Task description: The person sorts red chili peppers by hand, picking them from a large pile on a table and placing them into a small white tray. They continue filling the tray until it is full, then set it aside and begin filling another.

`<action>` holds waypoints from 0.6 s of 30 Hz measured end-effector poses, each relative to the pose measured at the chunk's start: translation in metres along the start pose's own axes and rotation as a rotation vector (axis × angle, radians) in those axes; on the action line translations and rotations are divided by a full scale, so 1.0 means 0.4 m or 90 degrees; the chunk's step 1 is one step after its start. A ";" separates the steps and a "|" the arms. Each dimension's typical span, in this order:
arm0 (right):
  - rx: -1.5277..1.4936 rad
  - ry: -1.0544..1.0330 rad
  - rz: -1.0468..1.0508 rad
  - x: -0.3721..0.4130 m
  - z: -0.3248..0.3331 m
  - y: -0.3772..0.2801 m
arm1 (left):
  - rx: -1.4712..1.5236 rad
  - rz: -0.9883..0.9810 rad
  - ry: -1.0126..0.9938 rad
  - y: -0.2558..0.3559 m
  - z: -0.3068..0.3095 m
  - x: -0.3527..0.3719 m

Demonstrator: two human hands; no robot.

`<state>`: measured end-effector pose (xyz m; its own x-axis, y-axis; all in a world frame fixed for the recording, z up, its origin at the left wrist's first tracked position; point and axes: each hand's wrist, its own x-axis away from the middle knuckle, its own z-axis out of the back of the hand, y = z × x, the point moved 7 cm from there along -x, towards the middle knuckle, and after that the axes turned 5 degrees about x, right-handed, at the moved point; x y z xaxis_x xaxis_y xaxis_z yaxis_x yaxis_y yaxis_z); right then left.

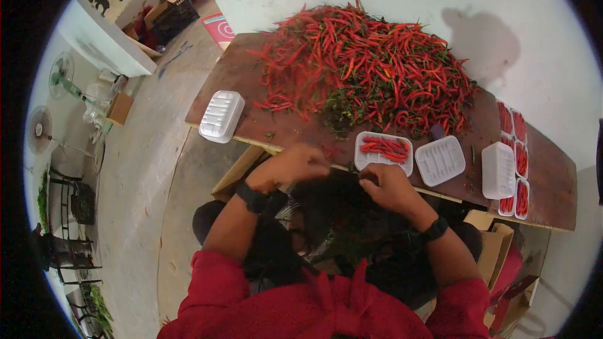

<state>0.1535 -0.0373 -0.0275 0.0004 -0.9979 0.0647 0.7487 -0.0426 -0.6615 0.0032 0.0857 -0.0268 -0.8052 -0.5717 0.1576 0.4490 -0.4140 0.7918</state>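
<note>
My left hand (292, 166) is over the table's front edge, left of a white tray (357, 164) that holds several red chilies (386, 147). Motion smears its fingers, and a reddish blur shows just beyond them. At the near rim of that tray is my right hand (392, 188), its fingers curled in toward the thumb; what they hold, if anything, is too small to make out. Behind both hands rises a large heap of red chilies (377, 56) with green stems. Bits of green stem (339, 113) lie at the heap's near side.
A bare white tray (441, 161) lies right of the filled one. Upside-down white trays (221, 116) sit at the table's left end. Filled chili trays (521, 198) line the right end, beside a white tray stack (498, 169). Cardboard boxes (493, 245) stand below the brown table (245, 56).
</note>
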 end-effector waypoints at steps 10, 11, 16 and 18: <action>-0.006 -0.001 -0.011 0.011 0.016 0.008 | -0.205 -0.107 0.173 0.016 -0.031 -0.024; 0.005 -0.004 -0.015 0.014 0.014 0.013 | -0.241 -0.109 0.174 0.020 -0.035 -0.029; 0.013 0.002 -0.040 0.034 0.030 0.019 | -0.288 -0.108 0.152 0.026 -0.051 -0.040; 0.016 0.009 -0.037 0.042 0.042 0.017 | -0.301 -0.082 0.134 0.024 -0.054 -0.043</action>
<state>0.1696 -0.0534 -0.0185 -0.0526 -0.9944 0.0915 0.7632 -0.0991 -0.6385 0.0297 0.0763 -0.0346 -0.7918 -0.6051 -0.0830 0.5168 -0.7362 0.4370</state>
